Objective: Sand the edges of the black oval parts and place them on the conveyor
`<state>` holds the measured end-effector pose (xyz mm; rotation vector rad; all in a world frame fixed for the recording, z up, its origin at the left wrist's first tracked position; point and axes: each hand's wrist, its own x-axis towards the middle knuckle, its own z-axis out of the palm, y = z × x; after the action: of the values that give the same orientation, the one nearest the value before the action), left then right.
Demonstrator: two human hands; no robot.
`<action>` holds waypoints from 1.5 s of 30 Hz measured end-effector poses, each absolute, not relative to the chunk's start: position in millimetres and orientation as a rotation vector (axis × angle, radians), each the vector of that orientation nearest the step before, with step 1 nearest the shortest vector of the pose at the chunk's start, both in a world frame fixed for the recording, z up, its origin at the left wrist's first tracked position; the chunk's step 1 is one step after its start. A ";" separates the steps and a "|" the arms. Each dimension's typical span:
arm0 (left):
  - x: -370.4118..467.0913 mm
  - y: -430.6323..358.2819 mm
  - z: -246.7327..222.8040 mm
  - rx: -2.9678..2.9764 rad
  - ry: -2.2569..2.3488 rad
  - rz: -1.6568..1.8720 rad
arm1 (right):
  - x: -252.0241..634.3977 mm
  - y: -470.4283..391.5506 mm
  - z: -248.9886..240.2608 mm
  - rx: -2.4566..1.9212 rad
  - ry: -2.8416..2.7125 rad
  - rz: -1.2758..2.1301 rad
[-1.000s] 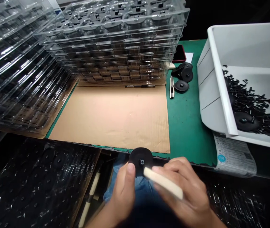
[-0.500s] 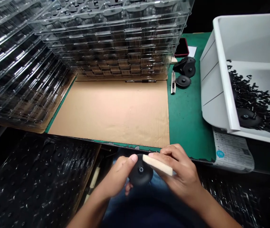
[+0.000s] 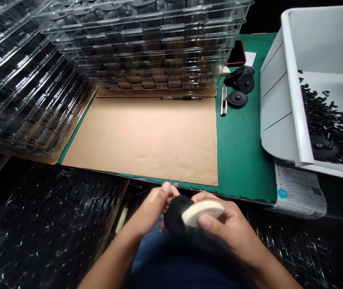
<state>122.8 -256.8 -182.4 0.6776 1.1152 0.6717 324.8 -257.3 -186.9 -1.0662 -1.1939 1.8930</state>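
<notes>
Below the table's front edge, my left hand (image 3: 154, 208) grips a round black disc (image 3: 176, 212) by its left and upper side. My right hand (image 3: 227, 224) holds a cream-white pad (image 3: 203, 212), thumb on its near face. The pad's left end lies against the disc's right side and covers part of it. The disc's lower edge is hard to make out against the dark clothing.
Cardboard (image 3: 147, 136) lies on the green table (image 3: 240, 160), with a pen (image 3: 180, 98) at its back. Stacked clear trays (image 3: 129, 52) stand behind and left. Rightward are a cutter (image 3: 223, 100), black discs (image 3: 237, 99) and a white bin (image 3: 299, 100) of small black parts.
The disc has turned, and its central hub no longer shows. The pad has tilted to show its broad face, with my right thumb now on it. The camera view has shifted slightly.
</notes>
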 end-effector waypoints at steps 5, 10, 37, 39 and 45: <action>145.3 -276.7 -189.1 0.683 1.038 1.116 | 304.1 -267.0 -195.9 -1.141 -1.023 1.628; 154.4 -284.6 -187.1 0.806 1.232 1.150 | 298.7 -264.7 -188.3 -1.135 -1.252 1.405; 141.9 -277.7 -181.6 0.714 1.396 0.774 | 318.3 -249.9 -193.1 -1.008 -1.972 0.601; 145.0 -280.7 -183.2 0.738 1.390 0.744 | 312.2 -252.2 -195.4 -1.009 -1.990 0.584; 151.2 -284.3 -185.3 0.708 1.383 0.798 | 305.5 -250.5 -198.8 -1.049 -2.007 0.603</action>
<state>151.2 -284.3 -185.3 0.7081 1.3833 0.7984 305.5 -250.5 -198.8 -1.0494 -2.0074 0.6033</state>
